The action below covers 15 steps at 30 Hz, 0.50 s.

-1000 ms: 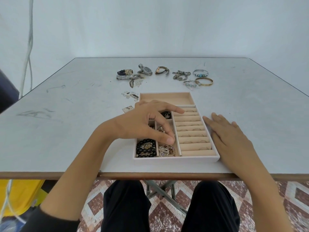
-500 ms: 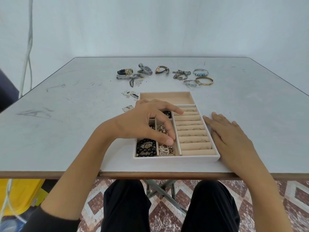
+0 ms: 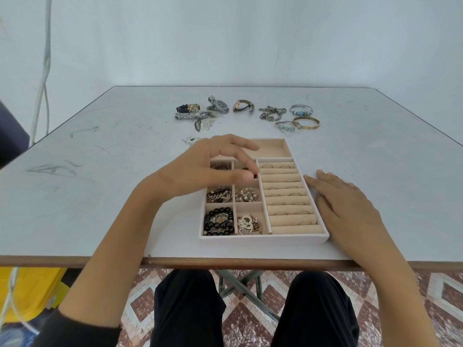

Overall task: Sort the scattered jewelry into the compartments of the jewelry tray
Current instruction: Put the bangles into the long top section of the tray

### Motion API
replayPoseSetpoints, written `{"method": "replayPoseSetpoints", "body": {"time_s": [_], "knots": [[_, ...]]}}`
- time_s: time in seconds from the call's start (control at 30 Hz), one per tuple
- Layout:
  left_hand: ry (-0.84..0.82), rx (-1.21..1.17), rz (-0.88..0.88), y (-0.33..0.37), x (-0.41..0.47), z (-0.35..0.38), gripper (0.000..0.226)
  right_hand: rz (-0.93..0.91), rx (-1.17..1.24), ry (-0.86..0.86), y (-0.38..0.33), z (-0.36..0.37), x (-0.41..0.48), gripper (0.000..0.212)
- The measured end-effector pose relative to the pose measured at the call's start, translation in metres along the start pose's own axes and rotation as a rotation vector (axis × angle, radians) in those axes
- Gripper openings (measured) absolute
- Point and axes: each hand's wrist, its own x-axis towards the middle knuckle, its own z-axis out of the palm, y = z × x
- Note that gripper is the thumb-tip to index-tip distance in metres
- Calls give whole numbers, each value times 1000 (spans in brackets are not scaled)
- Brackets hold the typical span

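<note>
- No text, label, brand, number or sign can be read anywhere in view.
- On the watches (image 3: pixel 221 106) at the far side of the surface (image 3: pixel 100 196): the dials are too small to make out any marking.
- On the jewelry tray (image 3: pixel 263 239): the walls show no legible print.

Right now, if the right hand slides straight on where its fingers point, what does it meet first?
Probably the right wall of the tray: the right hand angles toward it, fingertips right beside it; contact is unclear.

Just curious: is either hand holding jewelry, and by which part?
Right hand lies flat beside the tray, holding nothing. Left hand is blurred over it: cannot tell.
</note>
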Motion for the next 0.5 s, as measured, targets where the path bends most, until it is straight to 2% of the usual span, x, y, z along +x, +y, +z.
{"method": "replayPoseSetpoints", "body": {"time_s": [0.2, 0.37, 0.5], "knots": [[222, 15, -106, -22, 16, -22, 11, 10, -40, 21, -1, -13, 9, 36], [471, 68, -241, -61, 37, -48, 28, 36, -59, 14, 1, -28, 38, 27], [476, 254, -366, -96, 45, -59, 26, 63, -107, -66, -3, -39, 68, 19]]}}
